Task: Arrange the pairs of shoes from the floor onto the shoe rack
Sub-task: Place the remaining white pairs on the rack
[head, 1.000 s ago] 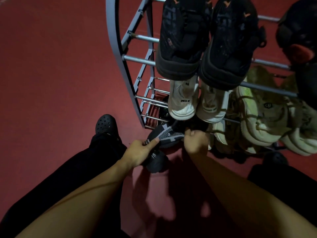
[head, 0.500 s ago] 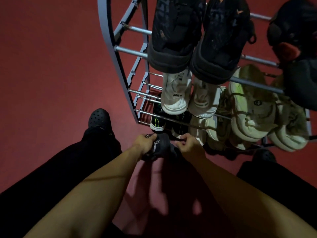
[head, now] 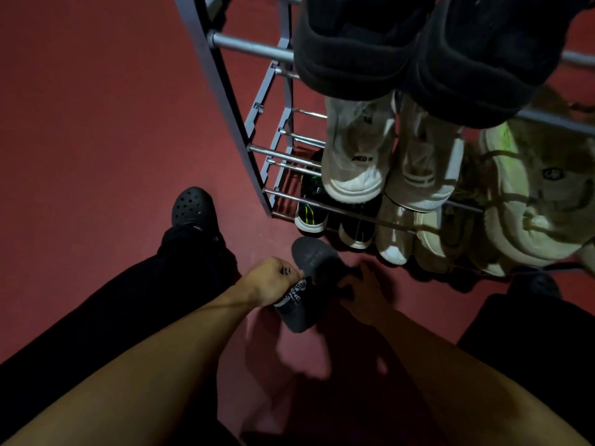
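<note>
Shoes [head: 309, 284] — dark grey knit, soft and rounded (white lettering on one) — sit low over the matte red floor [head: 96, 123], just before the shoe rack [head: 222, 91] of grey metal bars. Left hand [head: 269, 280] grips one; right hand [head: 363, 292] curls around the other.

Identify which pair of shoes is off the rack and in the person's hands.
The dark grey knit pair in front of the rack: the left hand and right hand grip it above the floor, while every other pair sits on the rack's bars.
</note>
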Demonstrator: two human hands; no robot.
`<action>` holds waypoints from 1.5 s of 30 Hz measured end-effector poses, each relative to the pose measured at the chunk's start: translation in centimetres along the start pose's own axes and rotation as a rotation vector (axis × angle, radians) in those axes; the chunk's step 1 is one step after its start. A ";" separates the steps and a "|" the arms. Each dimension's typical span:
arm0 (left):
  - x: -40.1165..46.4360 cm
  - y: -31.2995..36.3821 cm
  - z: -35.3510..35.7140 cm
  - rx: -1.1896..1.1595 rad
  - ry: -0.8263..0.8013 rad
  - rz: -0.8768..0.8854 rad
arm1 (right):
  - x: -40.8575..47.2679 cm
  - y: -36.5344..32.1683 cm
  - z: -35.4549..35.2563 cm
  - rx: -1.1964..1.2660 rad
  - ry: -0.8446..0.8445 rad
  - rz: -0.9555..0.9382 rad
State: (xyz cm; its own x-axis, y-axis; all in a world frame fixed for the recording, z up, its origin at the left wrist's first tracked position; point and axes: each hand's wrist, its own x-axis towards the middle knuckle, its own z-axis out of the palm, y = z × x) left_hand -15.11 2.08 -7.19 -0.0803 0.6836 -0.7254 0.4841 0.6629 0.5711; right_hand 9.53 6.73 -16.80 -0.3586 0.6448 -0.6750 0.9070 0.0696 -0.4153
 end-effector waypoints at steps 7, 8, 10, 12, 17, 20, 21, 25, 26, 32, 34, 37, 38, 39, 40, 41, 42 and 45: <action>0.4 0.2 0.9 -0.142 -0.045 0.008 | 2.9 2.8 0.1 0.234 0.129 0.280; 0.3 0.4 1.1 -0.152 -0.061 0.009 | 2.9 3.4 0.3 0.325 0.074 0.292; 0.3 0.2 1.5 -0.171 -0.093 0.003 | 2.9 4.8 1.1 0.449 0.041 0.296; 0.2 0.3 1.8 -0.185 -0.114 -0.008 | 2.6 5.2 1.7 0.580 0.052 0.278; -0.9 1.1 2.2 -0.096 -0.084 0.001 | -0.8 2.8 -0.5 0.763 0.009 0.182; -2.5 2.2 1.5 0.022 -0.082 0.052 | -3.7 1.4 -3.1 0.802 -0.043 0.082; -3.2 2.7 1.2 0.065 -0.088 0.075 | -4.6 1.1 -3.7 0.801 -0.057 0.042; -6.5 4.3 -0.4 0.170 -0.090 0.141 | -8.2 -0.5 -6.1 0.637 -0.017 -0.006; -7.2 4.6 -0.7 0.168 -0.092 0.149 | -9.0 -1.1 -6.6 0.632 -0.018 -0.020; -11.4 6.3 -1.4 0.233 -0.049 0.191 | -14.2 -4.6 -9.8 0.558 -0.075 -0.060; -12.7 6.9 -1.6 0.284 -0.027 0.212 | -15.8 -4.7 -10.7 0.551 -0.096 -0.039; -15.0 8.0 -2.1 0.307 -0.002 0.238 | -19.0 -5.7 -12.7 0.543 -0.034 -0.053; -15.9 8.4 -2.2 0.307 0.006 0.255 | -20.3 -6.2 -13.5 0.531 -0.010 -0.075; -16.7 8.9 -2.3 0.310 0.019 0.272 | -21.4 -6.5 -14.2 0.491 0.000 -0.112; -17.6 9.4 -2.4 0.317 0.039 0.299 | -22.5 -6.8 -14.8 0.432 0.002 -0.164; -18.5 10.0 -2.5 0.335 0.063 0.323 | -23.6 -7.2 -15.4 0.377 0.003 -0.203; -19.3 10.6 -2.5 0.352 0.082 0.338 | -24.5 -7.5 -15.9 0.335 0.005 -0.229; -21.2 11.9 -2.5 0.370 0.094 0.372 | -27.2 -8.4 -17.4 0.297 0.015 -0.263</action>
State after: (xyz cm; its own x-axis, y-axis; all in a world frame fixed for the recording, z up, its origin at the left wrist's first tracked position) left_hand -9.82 -3.73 15.99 0.0854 0.8877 -0.4524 0.7683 0.2304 0.5971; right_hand 15.54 1.91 15.67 -0.5646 0.6455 -0.5144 0.6808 0.0120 -0.7323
